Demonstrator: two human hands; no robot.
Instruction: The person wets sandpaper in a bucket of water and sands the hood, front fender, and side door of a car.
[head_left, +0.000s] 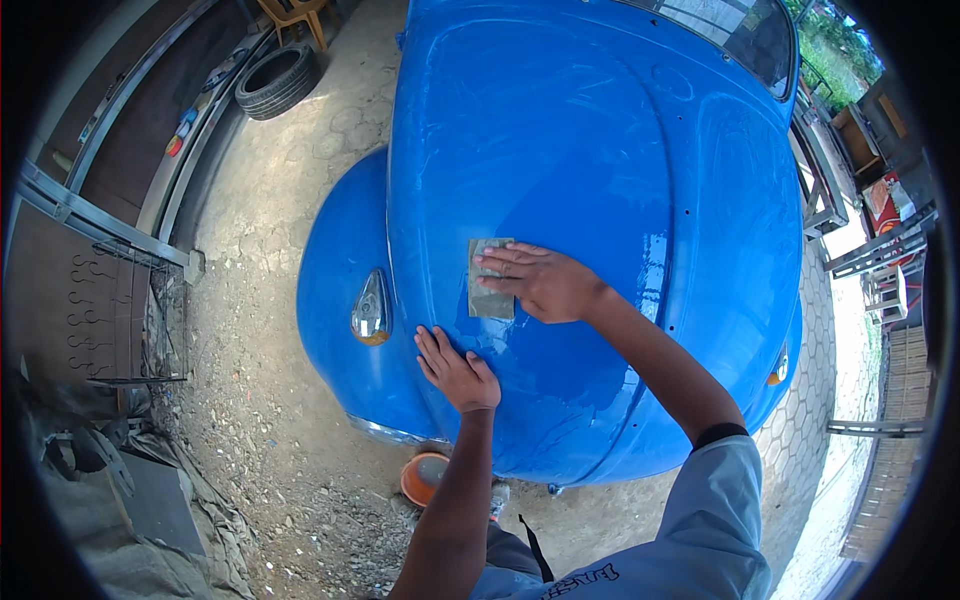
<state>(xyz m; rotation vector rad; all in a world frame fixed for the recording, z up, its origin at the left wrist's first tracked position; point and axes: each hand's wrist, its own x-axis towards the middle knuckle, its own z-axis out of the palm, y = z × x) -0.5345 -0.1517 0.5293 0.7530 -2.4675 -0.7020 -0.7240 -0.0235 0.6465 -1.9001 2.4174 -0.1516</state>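
A blue car's rounded hood (560, 130) fills the middle, with a wet, darker patch around my right hand. My right hand (548, 284) holds a grey-green sheet of sandpaper (490, 300) flat against the hood, its fingers lying over the sheet. Lower and to the left, my left hand (457, 372) rests open on the blue paint, fingers stretched out, holding nothing. Just left of it, a chrome lamp (370, 310) with an amber lower end sits on the front fender (335, 235).
An orange bucket (425, 478) with greyish liquid stands on the ground by the car's front. A tyre (278, 82) lies at the far left near a wooden chair (297, 18). At left is a metal rack (140, 310); crumpled grey cloth (215, 530) lies below it.
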